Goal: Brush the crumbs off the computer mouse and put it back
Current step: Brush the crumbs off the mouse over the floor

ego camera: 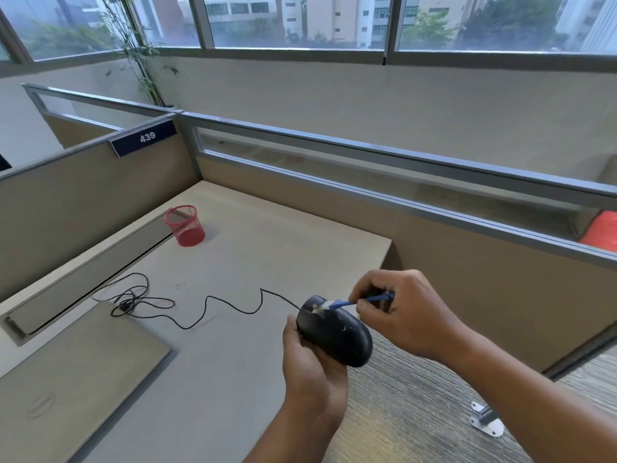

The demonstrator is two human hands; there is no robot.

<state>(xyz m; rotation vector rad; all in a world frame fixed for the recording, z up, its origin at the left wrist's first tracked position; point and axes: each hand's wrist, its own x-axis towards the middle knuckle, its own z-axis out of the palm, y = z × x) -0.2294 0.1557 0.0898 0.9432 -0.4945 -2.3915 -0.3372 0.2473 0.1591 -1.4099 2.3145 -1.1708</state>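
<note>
My left hand (309,362) holds a black wired computer mouse (337,334) from below, lifted over the desk's right edge. Yellowish crumbs (315,308) sit near the mouse's front end. My right hand (404,312) pinches a small blue-handled brush (362,300), and its white bristle tip touches the mouse right beside the crumbs. The mouse's black cable (213,304) snakes left across the beige desk (267,255) into a loose coil.
A closed grey laptop (73,372) lies at the desk's front left. A red mesh cup (184,226) stands at the back left. Cubicle partitions enclose the desk behind and on the left. To the right is carpeted floor with a metal bracket (485,419).
</note>
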